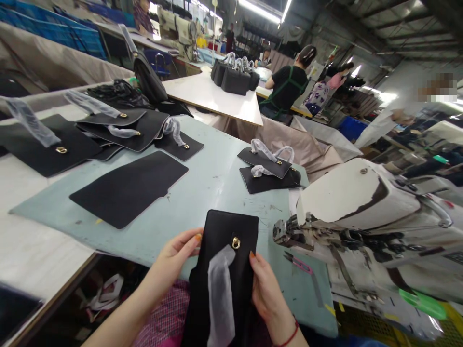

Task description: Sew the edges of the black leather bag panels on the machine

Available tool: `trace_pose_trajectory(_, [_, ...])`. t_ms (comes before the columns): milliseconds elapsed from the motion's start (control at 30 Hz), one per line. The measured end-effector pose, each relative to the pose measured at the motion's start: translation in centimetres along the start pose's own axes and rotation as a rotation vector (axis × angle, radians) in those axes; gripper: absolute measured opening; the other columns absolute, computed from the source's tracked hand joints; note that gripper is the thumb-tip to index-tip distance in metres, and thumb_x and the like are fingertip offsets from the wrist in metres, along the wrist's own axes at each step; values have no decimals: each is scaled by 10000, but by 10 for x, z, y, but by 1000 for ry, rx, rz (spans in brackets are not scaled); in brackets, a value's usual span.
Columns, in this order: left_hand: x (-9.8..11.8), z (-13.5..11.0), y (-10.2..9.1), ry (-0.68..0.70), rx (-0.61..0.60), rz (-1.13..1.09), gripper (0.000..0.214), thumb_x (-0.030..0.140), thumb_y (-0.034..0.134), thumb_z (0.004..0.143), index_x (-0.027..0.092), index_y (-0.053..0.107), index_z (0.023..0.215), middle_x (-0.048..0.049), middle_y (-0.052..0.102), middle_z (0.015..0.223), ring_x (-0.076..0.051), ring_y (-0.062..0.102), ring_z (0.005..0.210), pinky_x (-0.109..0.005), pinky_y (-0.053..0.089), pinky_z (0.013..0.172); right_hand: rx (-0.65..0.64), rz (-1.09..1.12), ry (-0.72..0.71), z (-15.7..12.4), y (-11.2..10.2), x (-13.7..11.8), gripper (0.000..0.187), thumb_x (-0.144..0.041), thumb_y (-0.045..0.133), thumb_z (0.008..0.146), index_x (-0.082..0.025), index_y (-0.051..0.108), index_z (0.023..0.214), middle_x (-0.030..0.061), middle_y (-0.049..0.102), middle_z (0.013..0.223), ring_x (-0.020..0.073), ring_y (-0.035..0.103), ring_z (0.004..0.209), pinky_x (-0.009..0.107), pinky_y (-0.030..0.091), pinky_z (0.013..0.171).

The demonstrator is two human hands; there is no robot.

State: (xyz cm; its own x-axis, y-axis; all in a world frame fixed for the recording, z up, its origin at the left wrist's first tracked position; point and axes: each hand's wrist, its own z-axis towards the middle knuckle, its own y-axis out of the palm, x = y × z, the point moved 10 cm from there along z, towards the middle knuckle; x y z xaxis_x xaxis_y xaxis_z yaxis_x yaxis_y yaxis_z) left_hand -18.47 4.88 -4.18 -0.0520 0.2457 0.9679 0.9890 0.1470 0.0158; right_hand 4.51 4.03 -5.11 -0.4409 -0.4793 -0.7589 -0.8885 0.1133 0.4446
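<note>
Left hand [173, 255], right hand [269, 296], one black leather flap [226, 226] between

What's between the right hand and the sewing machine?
In the head view, pink-handled snips lie on the green mat between the right hand and the sewing machine.

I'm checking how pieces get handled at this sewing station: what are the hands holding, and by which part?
The left hand and right hand hold a black bag panel with a gold clasp, gripping it by its two long side edges.
</note>
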Motion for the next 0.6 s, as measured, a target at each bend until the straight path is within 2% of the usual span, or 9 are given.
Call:
trace_pose_trajectory(67, [23, 25, -47, 213, 126, 260, 546, 537, 546, 871, 170, 589, 1273, -127, 671, 1291, -290, 614, 1210, -448, 452, 1083, 32, 22, -73, 28, 9, -29, 368, -396, 846, 708, -169, 747, 981, 91, 748, 1107, 270, 658, 1124, 431, 463, 1061])
trace_pose_trajectory(133, [53, 47, -100, 408, 335, 665, 611, 504, 527, 891, 112, 502, 1358, -167, 528, 1455, -314, 472, 1361, -457, 313, 1181, 93, 119, -215, 60, 14, -71, 315, -371, 796, 761, -178, 727, 1000, 67, 743, 1117, 236, 639, 1162, 412, 435, 1101])
trace_pose_trajectory(200, [69, 71, -147, 413, 473, 999, 678, 477, 475, 936, 16, 384, 1425, -231, 350, 1562, -375, 309, 1453, -482, 223, 1206, 129, 269, -323, 87, 18, -106, 226, -365, 664, 875, -208, 695, 1035, 45, 727, 1152, 184, 625, 1191, 396, 430, 1113])
trace_pose_trajectory(267, [75, 92, -192, 296, 566, 1160, 737, 511, 460, 945, -33, 331, 1426, -298, 253, 1579, -473, 241, 1450, -579, 212, 1171, 101, 334, -351, 103, 26, -119, 222, -393, 541, 948, -232, 670, 1031, 45, 685, 1246, 166, 603, 1230, 412, 447, 1100])
trace_pose_trajectory(333, [75, 105, -224, 154, 597, 1190, 806, 596, 498, 900, -66, 389, 1348, -366, 375, 1477, -551, 355, 1355, -644, 312, 1074, 47, 280, -246, 104, 35, -99, 233, -419, 551, 942, -236, 661, 1037, 65, 640, 1327, 189, 589, 1256, 442, 458, 1081])
trace_pose_trajectory(400, [71, 111, -236, 82, 573, 1177, 823, 671, 514, 851, -51, 478, 1243, -351, 557, 1295, -539, 515, 1215, -599, 422, 974, -17, 165, -116, 88, 38, -56, 284, -373, 687, 862, -220, 653, 1099, 96, 634, 1339, 220, 609, 1234, 434, 465, 1060])
trace_pose_trajectory(467, [67, 112, -231, 93, 544, 1160, 792, 704, 512, 827, -7, 535, 1174, -291, 645, 1162, -477, 605, 1111, -515, 477, 911, -144, 61, 26, 64, 40, -2, 444, -383, 785, 788, -165, 644, 1149, 156, 670, 1271, 259, 672, 1129, 424, 496, 997])
trace_pose_trajectory(500, [63, 111, -225, 107, 533, 1152, 768, 704, 518, 820, 17, 547, 1162, -266, 661, 1137, -448, 624, 1086, -481, 488, 889, -160, 24, 96, 51, 34, 24, 484, -432, 789, 784, -144, 646, 1145, 175, 689, 1227, 265, 700, 1063, 415, 516, 946])
trace_pose_trajectory(600, [46, 102, -202, 124, 507, 1125, 670, 653, 575, 798, 79, 555, 1142, -224, 687, 1082, -403, 650, 1016, -448, 500, 818, -102, 6, 147, 21, 8, 69, 551, -504, 830, 719, -130, 664, 1087, 178, 724, 1136, 242, 730, 926, 357, 539, 834])
